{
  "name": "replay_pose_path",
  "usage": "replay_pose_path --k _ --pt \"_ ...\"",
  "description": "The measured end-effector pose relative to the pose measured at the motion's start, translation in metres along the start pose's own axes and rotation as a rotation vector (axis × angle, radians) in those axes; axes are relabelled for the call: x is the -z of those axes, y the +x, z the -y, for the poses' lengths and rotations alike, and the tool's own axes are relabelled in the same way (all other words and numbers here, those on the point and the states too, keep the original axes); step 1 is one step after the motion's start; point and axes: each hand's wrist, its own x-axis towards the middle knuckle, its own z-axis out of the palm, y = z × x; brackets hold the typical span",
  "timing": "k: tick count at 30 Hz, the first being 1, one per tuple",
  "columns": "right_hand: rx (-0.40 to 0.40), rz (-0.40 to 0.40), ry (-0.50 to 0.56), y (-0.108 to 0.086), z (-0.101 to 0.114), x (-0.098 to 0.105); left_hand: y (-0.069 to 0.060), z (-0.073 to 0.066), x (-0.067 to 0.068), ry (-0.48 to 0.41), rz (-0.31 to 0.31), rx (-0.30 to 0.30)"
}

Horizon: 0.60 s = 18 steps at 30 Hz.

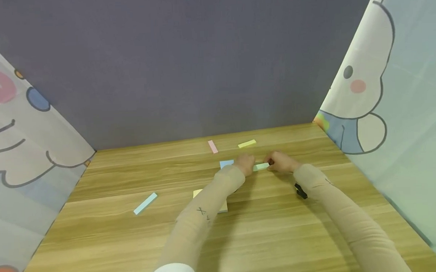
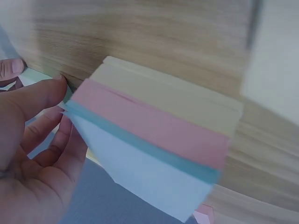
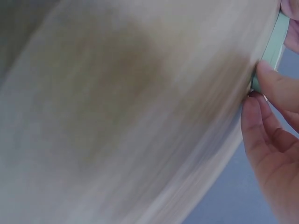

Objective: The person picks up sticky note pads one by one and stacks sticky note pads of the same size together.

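Observation:
A pale green paper strip [image 1: 261,167] lies between my two hands near the back of the wooden table. My left hand [image 1: 245,164] pinches its left end between thumb and fingers. The thumb and fingertips of my right hand [image 1: 282,161] pinch the other end, as the right wrist view shows. Right beside the left hand is a layered paper block [image 2: 154,116] with light blue, pink and cream bands; the head view shows only its blue part [image 1: 226,163], the rest being behind the hand and forearm. A pale yellow pad [image 1: 197,192] is partly hidden under the left forearm.
A pink strip [image 1: 212,146] and a yellow strip [image 1: 247,143] lie farther back, near the dark wall [image 1: 201,72]. To the left is a light blue strip [image 1: 145,203]. Printed cloth panels [image 1: 411,105] stand along both sides of the table [image 1: 110,244].

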Motion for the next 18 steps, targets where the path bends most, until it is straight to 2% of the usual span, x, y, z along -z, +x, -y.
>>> replay_pose_path --k 7,12,18 --pt "-0.007 0.033 0.018 -0.0013 0.0066 0.0003 -0.0067 0.0018 0.0038 0.093 -0.022 -0.021" --pt "0.017 0.042 0.019 -0.0037 0.0096 -0.001 -0.0093 0.0036 0.0021 0.12 -0.03 -0.037" --pt "0.067 0.045 0.048 -0.0034 0.0095 -0.0051 -0.0105 0.0073 -0.0024 0.09 -0.056 -0.047"
